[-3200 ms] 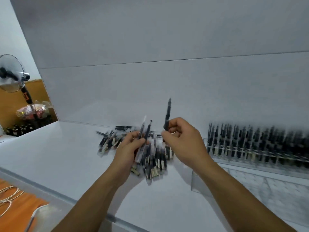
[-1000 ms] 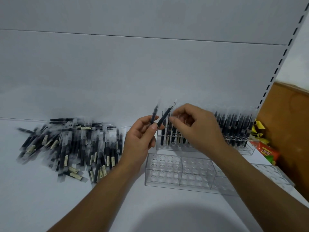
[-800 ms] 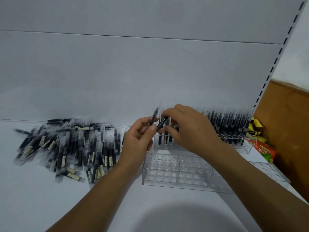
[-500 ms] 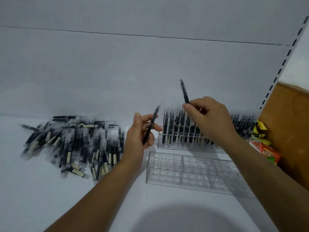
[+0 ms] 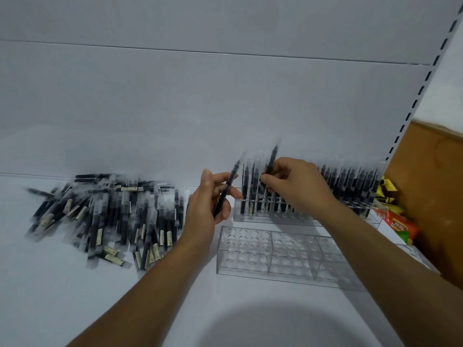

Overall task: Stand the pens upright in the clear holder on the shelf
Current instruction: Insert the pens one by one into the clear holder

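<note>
**Q:** State of the left hand?

**A:** The left hand (image 5: 208,209) grips one pen (image 5: 231,179) between thumb and curled fingers. The pen is tilted, with its tip up and to the right. The hand is raised above the shelf (image 5: 62,296), just left of the two holders.

**Q:** State of the right hand?

**A:** The right hand (image 5: 298,186) pinches a second pen (image 5: 272,159) at the fingertips. This pen is nearly upright, tip up, over the left end of the rear holder (image 5: 250,217). Whether its lower end has entered a hole cannot be told, because the fingers hide it.

**Q:** Location of the remaining pens?

**A:** A row of standing pens (image 5: 350,181) fills the rear holder, which sits against the back panel (image 5: 225,108). A loose pile of pens (image 5: 105,214) lies flat on the shelf to the left, apart from the holders.

**Q:** Other items?

**A:** A front holder (image 5: 290,256), clear with rows of round holes, sits just in front of the rear one. Coloured packets (image 5: 395,224) lie at the right, beside a brown board (image 5: 431,196).
</note>
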Tool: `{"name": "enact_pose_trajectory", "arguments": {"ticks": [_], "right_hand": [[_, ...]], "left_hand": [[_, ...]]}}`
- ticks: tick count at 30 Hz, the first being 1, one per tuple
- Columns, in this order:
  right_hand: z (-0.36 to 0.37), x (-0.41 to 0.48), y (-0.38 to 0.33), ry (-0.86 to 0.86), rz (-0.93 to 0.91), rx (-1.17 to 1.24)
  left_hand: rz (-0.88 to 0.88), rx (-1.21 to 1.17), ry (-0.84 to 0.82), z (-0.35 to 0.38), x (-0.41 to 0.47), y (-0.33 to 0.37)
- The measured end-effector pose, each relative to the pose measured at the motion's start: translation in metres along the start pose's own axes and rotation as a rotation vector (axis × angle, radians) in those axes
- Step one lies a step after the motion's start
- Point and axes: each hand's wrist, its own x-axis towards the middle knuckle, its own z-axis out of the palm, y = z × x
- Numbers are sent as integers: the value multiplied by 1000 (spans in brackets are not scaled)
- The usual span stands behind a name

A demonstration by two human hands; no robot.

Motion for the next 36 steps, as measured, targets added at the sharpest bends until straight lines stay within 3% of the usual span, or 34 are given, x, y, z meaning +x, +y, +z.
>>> {"name": "enact_pose_trajectory", "arguments": {"ticks": [10, 17, 22, 29, 33, 36], "right_hand": [[6, 0, -1, -149, 29, -343], [-5, -8, 1, -180, 55, -292], [-10, -19, -14, -80, -21, 51], [0, -24, -31, -148, -49, 370], [-6, -25, -31, -105, 17, 538], [-23, -18, -25, 39, 126, 716]], "left_hand": [[1, 38, -17, 0, -1, -1], [5, 69, -28, 0, -2, -2], [21, 103, -47, -2, 2, -4], [124, 209, -154, 1, -5, -4], [203, 348, -130, 0, -5, -4], [168, 528, -59, -7, -2, -4]]}}
